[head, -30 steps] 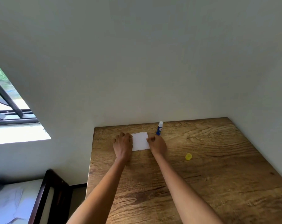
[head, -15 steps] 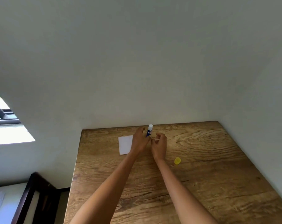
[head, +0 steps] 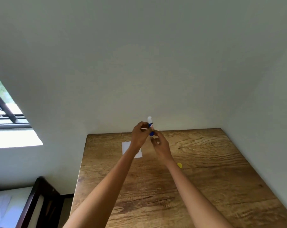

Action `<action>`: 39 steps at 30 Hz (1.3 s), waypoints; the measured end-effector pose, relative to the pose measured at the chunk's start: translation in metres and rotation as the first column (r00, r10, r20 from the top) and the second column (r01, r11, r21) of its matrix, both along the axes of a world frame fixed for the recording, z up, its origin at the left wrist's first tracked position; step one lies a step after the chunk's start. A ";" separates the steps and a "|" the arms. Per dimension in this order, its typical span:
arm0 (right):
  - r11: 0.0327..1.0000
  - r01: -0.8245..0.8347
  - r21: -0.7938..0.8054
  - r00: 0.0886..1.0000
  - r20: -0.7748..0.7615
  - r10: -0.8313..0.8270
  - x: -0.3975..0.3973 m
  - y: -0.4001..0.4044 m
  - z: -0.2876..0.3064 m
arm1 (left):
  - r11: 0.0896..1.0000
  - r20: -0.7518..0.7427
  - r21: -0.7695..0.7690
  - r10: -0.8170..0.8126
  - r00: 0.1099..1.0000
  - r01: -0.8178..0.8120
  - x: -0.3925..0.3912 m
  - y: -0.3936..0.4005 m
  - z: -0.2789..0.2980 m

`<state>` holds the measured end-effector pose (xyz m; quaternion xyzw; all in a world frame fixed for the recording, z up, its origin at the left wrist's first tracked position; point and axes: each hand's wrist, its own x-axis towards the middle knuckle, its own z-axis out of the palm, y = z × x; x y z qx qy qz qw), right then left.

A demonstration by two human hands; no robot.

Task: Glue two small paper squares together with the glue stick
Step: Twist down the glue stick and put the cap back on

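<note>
Left hand [head: 139, 135] grips blue-bodied glue stick with white tip [head: 150, 125] upright above wooden table [head: 205, 178]; right hand [head: 161, 146] pinches its base. White paper square [head: 126, 146] lies flat below. Yellow cap [head: 180, 165] apart. Twist base gently, expose little glue, keep 1 hand steady.

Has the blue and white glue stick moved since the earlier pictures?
Yes. The blue and white glue stick stood on the wooden table near its far edge; now the left hand holds it raised above that edge.
</note>
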<state>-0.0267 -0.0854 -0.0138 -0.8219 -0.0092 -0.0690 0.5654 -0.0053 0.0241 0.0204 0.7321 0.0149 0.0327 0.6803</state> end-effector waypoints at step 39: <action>0.974 0.149 -0.173 0.907 0.417 -0.065 -0.082 0.031 0.168 | 0.915 0.453 0.149 -0.400 0.797 0.375 -0.078 0.057 0.170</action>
